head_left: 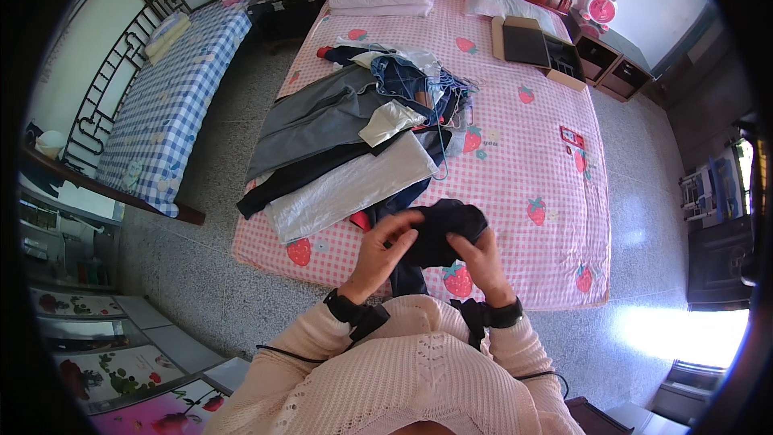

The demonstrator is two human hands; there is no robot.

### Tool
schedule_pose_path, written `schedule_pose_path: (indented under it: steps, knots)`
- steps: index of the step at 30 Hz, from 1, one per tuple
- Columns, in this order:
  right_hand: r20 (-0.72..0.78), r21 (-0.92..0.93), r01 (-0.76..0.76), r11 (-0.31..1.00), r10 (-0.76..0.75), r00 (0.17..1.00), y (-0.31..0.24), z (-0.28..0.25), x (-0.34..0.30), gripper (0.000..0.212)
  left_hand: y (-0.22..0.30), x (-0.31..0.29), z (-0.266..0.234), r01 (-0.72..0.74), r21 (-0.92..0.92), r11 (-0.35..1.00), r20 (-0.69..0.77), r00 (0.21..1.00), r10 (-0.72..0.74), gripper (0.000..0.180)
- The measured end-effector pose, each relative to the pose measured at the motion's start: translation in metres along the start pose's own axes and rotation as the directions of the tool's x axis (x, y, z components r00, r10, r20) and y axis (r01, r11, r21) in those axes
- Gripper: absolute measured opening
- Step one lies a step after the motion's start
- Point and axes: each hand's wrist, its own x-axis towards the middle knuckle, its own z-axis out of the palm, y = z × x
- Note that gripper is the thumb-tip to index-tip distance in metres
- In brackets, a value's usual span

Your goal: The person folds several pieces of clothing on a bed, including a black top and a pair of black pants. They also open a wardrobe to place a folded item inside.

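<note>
Left hand (385, 248) and right hand (481, 262), both hands clamped on dark garment (439, 234), above pink bed (531, 185)

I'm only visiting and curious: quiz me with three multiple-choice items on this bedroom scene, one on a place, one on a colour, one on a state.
1. Where does the open brown cardboard box lie?
A. on the floor
B. on the pink checked bedsheet with strawberries, near the pillows
C. on the blue checked bed

2. What colour is the small bunched cloth garment in the hands?
A. dark navy
B. white
C. red

3. How is that garment held?
A. by the left hand alone
B. it lies untouched
C. by both, left hand and right hand

Answers:
1 B, the box sits on the sheet's far right part.
2 A, it looks dark blue-black.
3 C, fingers of both hands grip it.
</note>
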Motion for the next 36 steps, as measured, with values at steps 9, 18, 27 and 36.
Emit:
schedule_pose_path:
  steps: [9,18,27,36]
  knots:
    - [0.09,0.468,-0.231,0.853,0.215,0.973,0.009,-0.016,-0.001,0.026,0.004,-0.007,0.01,0.331,-0.758,0.562,0.268,0.943,-0.195,0.082]
    - [-0.167,-0.488,0.132,0.863,-0.241,0.956,0.027,-0.001,0.01,0.034,-0.026,0.013,0.014,0.015,-0.033,0.999,-0.293,0.956,-0.024,0.038]
    - [-0.198,-0.624,0.261,0.736,-0.472,0.859,0.027,0.013,0.021,0.042,-0.002,0.016,0.044,-0.288,0.324,0.901,-0.352,0.848,0.398,0.033]
    - [-0.135,-0.069,0.065,0.995,-0.074,0.988,0.022,0.008,0.009,0.037,0.011,0.019,0.02,-0.256,0.225,0.94,-0.237,0.922,0.307,0.043]
